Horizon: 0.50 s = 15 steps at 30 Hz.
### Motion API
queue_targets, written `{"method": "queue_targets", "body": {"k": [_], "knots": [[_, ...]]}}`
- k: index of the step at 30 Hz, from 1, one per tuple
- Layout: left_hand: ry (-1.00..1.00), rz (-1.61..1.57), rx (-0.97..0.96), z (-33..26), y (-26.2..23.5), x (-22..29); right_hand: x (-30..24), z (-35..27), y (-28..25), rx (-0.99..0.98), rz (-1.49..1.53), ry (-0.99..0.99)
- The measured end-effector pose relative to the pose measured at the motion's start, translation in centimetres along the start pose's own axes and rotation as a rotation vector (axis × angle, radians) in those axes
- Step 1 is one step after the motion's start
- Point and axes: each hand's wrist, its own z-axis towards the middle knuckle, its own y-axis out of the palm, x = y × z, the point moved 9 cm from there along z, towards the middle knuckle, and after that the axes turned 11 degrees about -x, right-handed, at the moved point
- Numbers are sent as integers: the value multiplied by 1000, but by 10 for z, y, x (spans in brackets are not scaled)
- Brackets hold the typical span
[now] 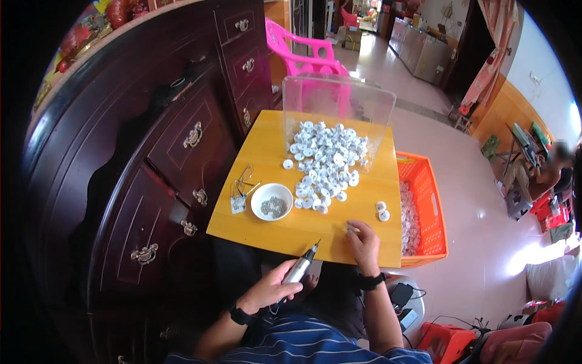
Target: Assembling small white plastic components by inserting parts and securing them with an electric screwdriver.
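Note:
My left hand [274, 285] is wrapped round a silver and black electric screwdriver [296, 271], its thin bit pointing up and away over the table's near edge. At the right of the yellow table [267, 133], my right hand [364, 244] has its thumb and fingertips pinched together; whatever is between them is too small to make out. A heap of small white round plastic parts [332, 148] spreads across the middle and far side of the tabletop. Left of the heap stands a white bowl [254, 203] with many tiny metal pieces [273, 207] in it. Two loose white discs [382, 211] lie near the right edge.
A clear plastic bin [339, 85] stands behind the heap. Beside the bowl are a small packet [237, 204] and wire-like pieces [244, 181]. An orange crate [431, 209] with more parts adjoins the table's right; dark drawers [163, 176] border its left. A pink chair [303, 57] is beyond.

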Motion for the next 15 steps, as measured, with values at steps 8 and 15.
{"method": "queue_targets", "body": {"k": [8,15], "knots": [[43,29,20,-7,-5,-14,-34,-3,-67,255,-791,-61],[66,50,47,-20,-9,-12,-97,27,11,31,-585,-179]]}}
